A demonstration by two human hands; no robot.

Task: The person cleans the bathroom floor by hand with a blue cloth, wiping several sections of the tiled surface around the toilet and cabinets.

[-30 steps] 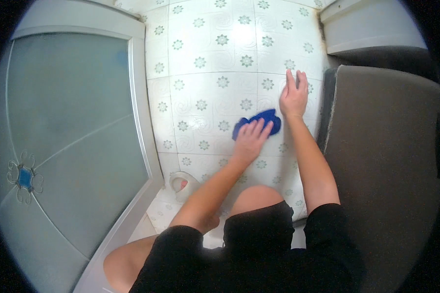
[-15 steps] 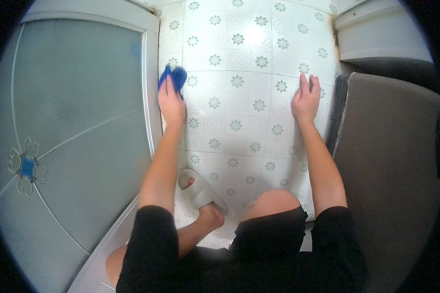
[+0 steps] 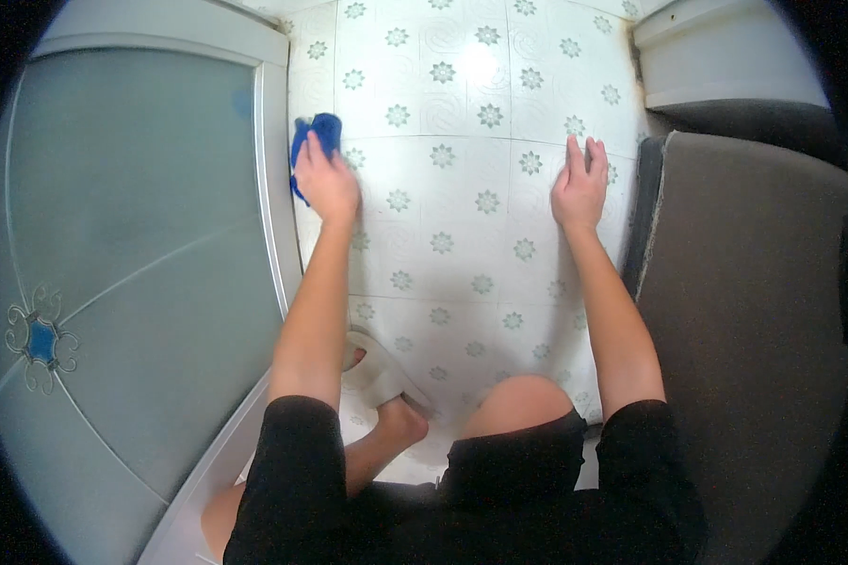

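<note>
Along the left edge of the patterned floor, my left hand (image 3: pixel 329 185) presses a bunched blue cloth (image 3: pixel 326 130) against the tiles. Its fingers lie over the cloth and partly hide it. The cloth sits right beside the white frame (image 3: pixel 272 179) of a frosted glass door. Over on the right, my right hand (image 3: pixel 579 193) rests on the white floor tiles (image 3: pixel 462 264) with nothing in it. Its fingers are stretched forward and slightly apart.
The frosted door panel (image 3: pixel 141 169) with a blue metal-scroll ornament (image 3: pixel 41 342) fills the left side. A dark brown padded piece (image 3: pixel 744 311) stands close by my right arm, below a white box-like fixture (image 3: pixel 730 56). My left foot wears a pale slipper (image 3: pixel 372 367).
My left hand has turned at the wrist, and the cloth has shifted slightly forward along the frame and spread out. My right hand stays on the tiles. The whole view has moved a little.
</note>
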